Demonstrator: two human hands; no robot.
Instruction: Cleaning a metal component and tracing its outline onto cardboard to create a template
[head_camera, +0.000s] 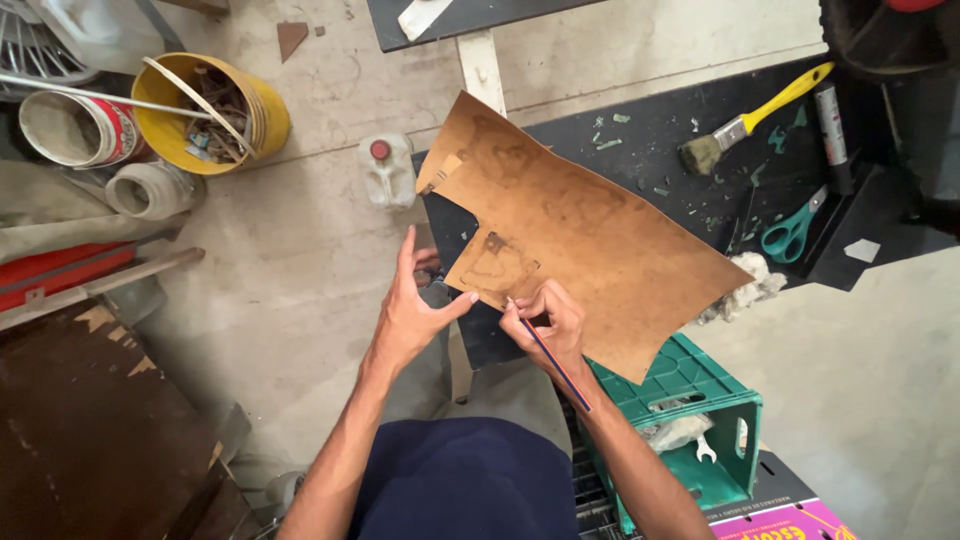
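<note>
Dusty concrete floor below; right hand (545, 322) is pinching a pencil (553, 362) on the leather (590, 235), left hand (412, 305) spread, thumb steadying the edge. The overhanging leather could shift, skewing the line.

A dark, paint-flecked workbench (690, 120) stretches ahead and to the right of the hands. On it lies a large tan leather sheet (590, 230), its near edge under both hands. Farther right rest a yellow-handled paintbrush (750, 120), teal-handled scissors (795, 230) and a dark cylindrical tube (832, 135). A wad of pale rag (745, 285) sits at the bench's near edge, just right of the leather. Small green scraps (610, 140) dot the top beyond the sheet.
</note>
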